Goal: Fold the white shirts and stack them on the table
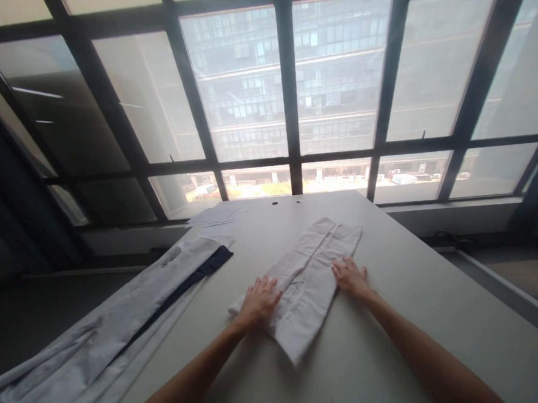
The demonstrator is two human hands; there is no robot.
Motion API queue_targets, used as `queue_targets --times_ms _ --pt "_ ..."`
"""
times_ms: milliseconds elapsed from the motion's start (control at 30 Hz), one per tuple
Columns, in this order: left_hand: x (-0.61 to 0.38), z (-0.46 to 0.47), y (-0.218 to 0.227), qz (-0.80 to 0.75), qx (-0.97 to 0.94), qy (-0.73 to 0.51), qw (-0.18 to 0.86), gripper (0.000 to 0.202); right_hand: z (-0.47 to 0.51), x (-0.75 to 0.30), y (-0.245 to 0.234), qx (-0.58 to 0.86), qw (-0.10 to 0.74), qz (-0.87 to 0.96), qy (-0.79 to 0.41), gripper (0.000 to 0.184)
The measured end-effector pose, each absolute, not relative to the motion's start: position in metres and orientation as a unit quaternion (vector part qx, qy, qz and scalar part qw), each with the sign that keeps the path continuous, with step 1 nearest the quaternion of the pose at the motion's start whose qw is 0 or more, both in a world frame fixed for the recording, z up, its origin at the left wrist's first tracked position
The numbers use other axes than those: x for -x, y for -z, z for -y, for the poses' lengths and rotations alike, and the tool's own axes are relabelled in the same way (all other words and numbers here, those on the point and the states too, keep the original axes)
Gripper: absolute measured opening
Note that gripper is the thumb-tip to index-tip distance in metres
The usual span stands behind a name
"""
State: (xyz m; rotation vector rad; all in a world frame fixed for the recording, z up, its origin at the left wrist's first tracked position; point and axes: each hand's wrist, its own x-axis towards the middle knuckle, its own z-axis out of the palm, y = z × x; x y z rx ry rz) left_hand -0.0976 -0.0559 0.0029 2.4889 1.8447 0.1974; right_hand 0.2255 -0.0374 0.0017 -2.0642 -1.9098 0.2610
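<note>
Pressing palms-down with fingers spread and gripping nothing, left hand (259,299) and right hand (350,276) rest on the near-left and right edges of the long folded white cloth garment (311,262) mid pale grey bench (402,331); it looks soft, light and limp, probably best pinched at corners.

Single head view, looking forward and down, table (379,330) close, window (276,86) beyond

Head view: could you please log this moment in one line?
left hand: flat on folded white garment; right hand: same; table: second cloth at left edge
</note>
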Motion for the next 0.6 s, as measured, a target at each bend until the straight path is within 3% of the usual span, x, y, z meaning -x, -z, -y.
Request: queue_targets --times_ms 267,433,600 --pt "0.069 0.100 -0.029 -0.509 -0.846 -0.156 -0.019 0.040 0.023 -0.247 0.004 0.705 0.307 0.639 -0.023 0.039" --pt "0.085 0.072 -0.013 -0.417 -0.898 -0.116 0.075 0.052 0.036 -0.231 0.000 0.676 0.247 0.694 -0.034 0.036" --pt "0.082 0.074 -0.009 -0.443 -0.887 -0.110 0.071 0.052 0.046 -0.207 0.001 0.688 0.177 0.702 -0.054 0.051"
